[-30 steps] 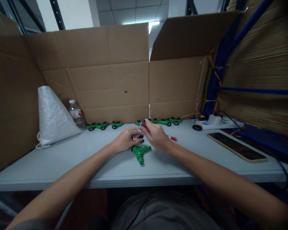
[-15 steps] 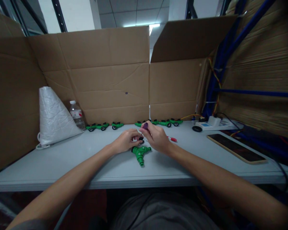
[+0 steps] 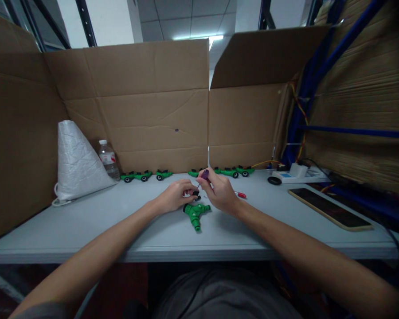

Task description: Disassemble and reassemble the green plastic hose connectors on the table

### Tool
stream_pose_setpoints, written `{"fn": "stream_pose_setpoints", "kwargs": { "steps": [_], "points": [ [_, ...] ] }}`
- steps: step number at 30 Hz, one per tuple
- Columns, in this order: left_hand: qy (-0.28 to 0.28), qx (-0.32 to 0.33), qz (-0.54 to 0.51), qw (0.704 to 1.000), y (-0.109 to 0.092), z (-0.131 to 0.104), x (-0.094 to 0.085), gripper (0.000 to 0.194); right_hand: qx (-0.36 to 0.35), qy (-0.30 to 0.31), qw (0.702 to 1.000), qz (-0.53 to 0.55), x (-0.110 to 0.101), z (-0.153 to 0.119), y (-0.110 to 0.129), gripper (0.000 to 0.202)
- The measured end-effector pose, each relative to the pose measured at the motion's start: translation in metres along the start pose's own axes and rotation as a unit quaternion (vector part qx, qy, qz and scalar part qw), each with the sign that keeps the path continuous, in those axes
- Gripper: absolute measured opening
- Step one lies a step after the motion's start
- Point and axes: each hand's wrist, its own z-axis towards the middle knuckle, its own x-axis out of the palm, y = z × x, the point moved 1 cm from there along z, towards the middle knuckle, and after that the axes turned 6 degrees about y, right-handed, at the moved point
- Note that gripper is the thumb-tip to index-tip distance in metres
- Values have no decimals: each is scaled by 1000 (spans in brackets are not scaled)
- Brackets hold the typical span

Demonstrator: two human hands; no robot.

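Observation:
My right hand (image 3: 219, 190) is closed around the purple handle of a screwdriver (image 3: 205, 174), its thin shaft slanting down to the left. The fingers of my left hand (image 3: 176, 195) pinch a small black part (image 3: 196, 193), and the screwdriver's tip meets it or comes very close; the fingers partly hide the spot. Just below both hands a green toy piece (image 3: 194, 214) with three arms lies on the white table (image 3: 146, 235). A red-ended tool (image 3: 241, 195) lies beyond my right wrist, partly covered.
Several green toy cars (image 3: 142, 176) line the back edge by the cardboard wall (image 3: 153, 133). At left stand a silver foil bag (image 3: 80, 168) and a water bottle (image 3: 108, 159). To the right are a phone (image 3: 329, 209), a power strip (image 3: 295, 175) and a black ring (image 3: 274, 180).
The screwdriver handle leans slightly more to the right. Both hands keep their grip in nearly the same place; the whole view has shifted a little.

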Motion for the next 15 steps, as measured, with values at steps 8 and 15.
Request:
{"fn": "stream_pose_setpoints", "kwargs": {
  "steps": [8, 15],
  "points": [
    [-10, -4, 6, 1000, -1, -1, -1, 17, -18, 18, 999, -24, 4, -1, 0, 27],
    [-2, -26, -16, 1000, 0, -1, 1, 19, 3, 47, 999, -25, 8, -1, -3, 27]
  ]
}}
